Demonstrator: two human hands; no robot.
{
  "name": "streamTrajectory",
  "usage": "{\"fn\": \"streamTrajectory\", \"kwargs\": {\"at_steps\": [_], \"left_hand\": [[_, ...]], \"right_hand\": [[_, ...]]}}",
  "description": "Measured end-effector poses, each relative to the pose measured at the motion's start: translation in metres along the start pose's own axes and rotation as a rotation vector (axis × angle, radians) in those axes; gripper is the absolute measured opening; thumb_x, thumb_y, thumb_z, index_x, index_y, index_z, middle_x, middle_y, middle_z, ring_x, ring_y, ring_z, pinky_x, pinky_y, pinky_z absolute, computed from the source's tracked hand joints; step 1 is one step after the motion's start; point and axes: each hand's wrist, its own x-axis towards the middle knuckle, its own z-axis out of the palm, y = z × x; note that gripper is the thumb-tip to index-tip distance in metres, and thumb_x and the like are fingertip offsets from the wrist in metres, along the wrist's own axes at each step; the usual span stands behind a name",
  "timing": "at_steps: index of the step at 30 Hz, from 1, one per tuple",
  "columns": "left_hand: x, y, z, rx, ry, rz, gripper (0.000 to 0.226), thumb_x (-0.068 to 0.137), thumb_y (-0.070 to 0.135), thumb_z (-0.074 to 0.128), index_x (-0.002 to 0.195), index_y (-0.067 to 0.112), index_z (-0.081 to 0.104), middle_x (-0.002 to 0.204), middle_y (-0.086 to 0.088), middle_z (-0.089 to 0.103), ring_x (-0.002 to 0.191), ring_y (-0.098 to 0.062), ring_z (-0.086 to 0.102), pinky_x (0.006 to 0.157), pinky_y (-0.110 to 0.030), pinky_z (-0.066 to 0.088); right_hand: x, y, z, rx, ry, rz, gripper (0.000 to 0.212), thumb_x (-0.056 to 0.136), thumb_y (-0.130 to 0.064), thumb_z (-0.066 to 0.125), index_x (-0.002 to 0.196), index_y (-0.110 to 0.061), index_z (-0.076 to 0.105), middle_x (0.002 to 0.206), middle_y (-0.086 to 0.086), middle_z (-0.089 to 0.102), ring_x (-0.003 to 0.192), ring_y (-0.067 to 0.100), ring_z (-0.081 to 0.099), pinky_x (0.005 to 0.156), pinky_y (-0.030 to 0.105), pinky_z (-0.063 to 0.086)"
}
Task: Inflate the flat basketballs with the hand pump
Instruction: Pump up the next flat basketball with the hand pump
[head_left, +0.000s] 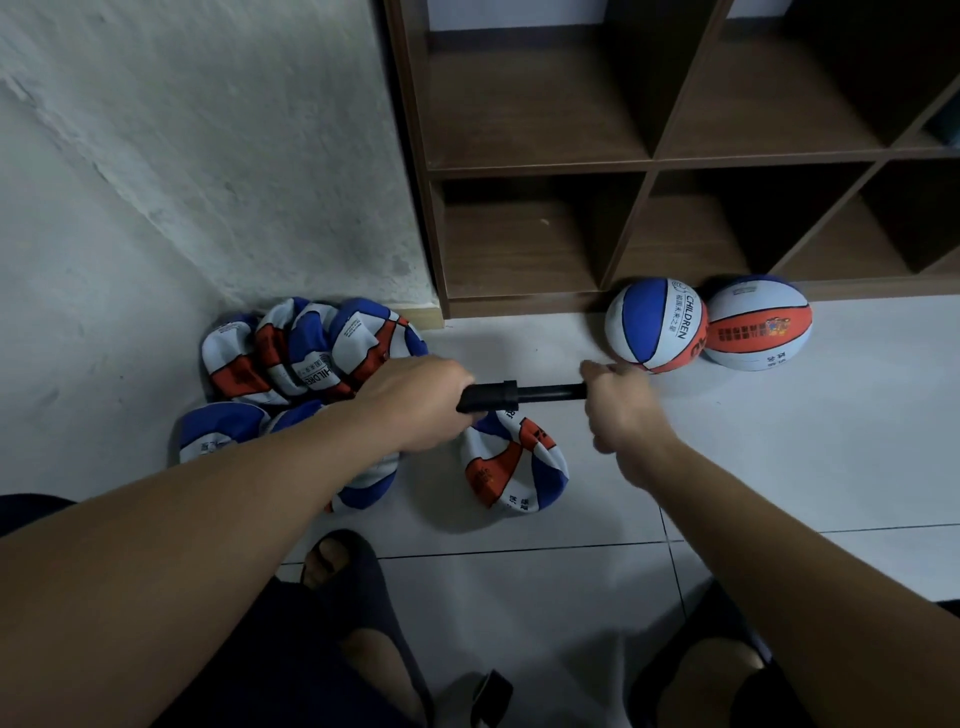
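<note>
1. Nearest me: two feet in dark slides (358, 582) on pale tile floor (779, 467); small black item (491, 696) lies btwn them, can't tell what it is.
2. L hand (415, 402) wrapped round the black hand pump (498, 396), on the barrel end.
3. R hand (621, 410) fisted on the pump's other end, handle hidden inside the grip; thin rod shows btwn the hands, so hands are apart w/ pump held roughly level above the floor.
4. I see one flat basketball (514, 467) just below the pump, on the floor.
5. Pile of flat balls (306, 348) heaped in the corner by the wall, partly behind L forearm.
6. Two round balls, blue/white one (657, 325) touching orange-banded one (758, 322), sit against the brown shelf unit (649, 166).
</note>
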Motion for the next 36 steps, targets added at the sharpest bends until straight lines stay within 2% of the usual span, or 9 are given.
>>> {"fn": "streamTrajectory", "kwargs": {"at_steps": [4,7,12,15,21,25,28,31,36], "left_hand": [[-0.001,0.015,0.003,-0.014,-0.015,0.025,0.039,0.103,0.054,0.060,0.076,0.026,0.062,0.066,0.002,0.065,0.058,-0.022,0.066,0.055,-0.035,0.051],[0.000,0.020,0.006,-0.012,-0.006,0.024,0.033,0.103,0.054,0.064,0.081,0.029,0.065,0.069,0.003,0.067,0.060,-0.020,0.067,0.054,-0.033,0.051],[0.001,0.019,0.004,-0.005,0.010,0.031,0.033,0.103,0.055,0.063,0.082,0.030,0.063,0.069,0.003,0.066,0.059,-0.019,0.067,0.056,-0.036,0.056],[0.001,0.017,0.003,0.000,0.032,0.039,0.035,0.103,0.056,0.062,0.080,0.030,0.061,0.067,0.004,0.065,0.057,-0.017,0.065,0.052,-0.032,0.049],[0.002,-0.010,0.002,0.011,0.051,-0.050,0.039,0.102,0.056,0.062,0.076,0.027,0.062,0.065,0.002,0.064,0.057,-0.018,0.065,0.056,-0.039,0.058],[0.002,-0.012,0.003,0.035,0.055,-0.063,0.035,0.101,0.052,0.063,0.077,0.027,0.061,0.067,0.003,0.065,0.057,-0.016,0.064,0.052,-0.032,0.051],[0.001,-0.008,0.002,0.058,0.036,-0.050,0.035,0.103,0.048,0.061,0.076,0.026,0.059,0.066,0.002,0.063,0.057,-0.018,0.063,0.051,-0.031,0.046],[-0.001,0.006,0.004,0.013,0.044,-0.037,0.036,0.104,0.045,0.060,0.074,0.026,0.056,0.067,0.002,0.062,0.055,-0.019,0.061,0.051,-0.032,0.045],[-0.003,0.021,0.006,0.020,0.081,0.014,0.030,0.103,0.041,0.066,0.077,0.029,0.056,0.069,0.004,0.062,0.058,-0.017,0.063,0.051,-0.030,0.042]], "right_hand": [[-0.011,0.000,0.021,-0.072,0.022,-0.111,0.032,0.110,-0.028,0.046,0.103,-0.002,0.063,0.069,0.005,0.046,0.061,0.020,0.043,0.059,0.036,0.036],[-0.014,-0.001,0.032,-0.130,0.014,-0.172,0.031,0.112,-0.029,0.045,0.095,-0.009,0.062,0.068,0.002,0.049,0.057,0.016,0.046,0.052,0.030,0.035],[-0.011,-0.002,0.037,-0.164,-0.023,-0.212,0.032,0.114,-0.036,0.045,0.104,-0.012,0.064,0.076,0.004,0.057,0.065,0.015,0.052,0.056,0.027,0.039],[-0.008,-0.004,0.031,-0.155,-0.053,-0.179,0.036,0.111,-0.043,0.051,0.100,-0.013,0.067,0.079,0.008,0.062,0.067,0.019,0.058,0.062,0.034,0.048],[0.017,-0.011,-0.022,-0.028,0.070,-0.093,0.024,0.100,-0.024,0.056,0.094,-0.006,0.070,0.072,0.007,0.053,0.068,0.026,0.049,0.064,0.041,0.044],[0.024,-0.002,-0.029,0.046,0.056,-0.064,0.022,0.105,-0.019,0.050,0.095,-0.006,0.065,0.078,0.013,0.052,0.072,0.029,0.047,0.065,0.042,0.044],[0.016,0.003,-0.015,-0.060,0.005,-0.140,0.030,0.107,-0.022,0.046,0.090,-0.002,0.059,0.071,0.013,0.056,0.064,0.026,0.048,0.059,0.042,0.041],[0.006,0.002,0.001,-0.189,0.106,-0.299,0.036,0.107,-0.022,0.047,0.078,-0.001,0.054,0.067,0.010,0.050,0.064,0.023,0.046,0.060,0.040,0.037],[-0.005,0.005,0.024,-0.173,0.105,-0.351,0.035,0.109,-0.022,0.047,0.083,-0.001,0.058,0.065,0.006,0.051,0.061,0.021,0.047,0.057,0.039,0.036]]}}
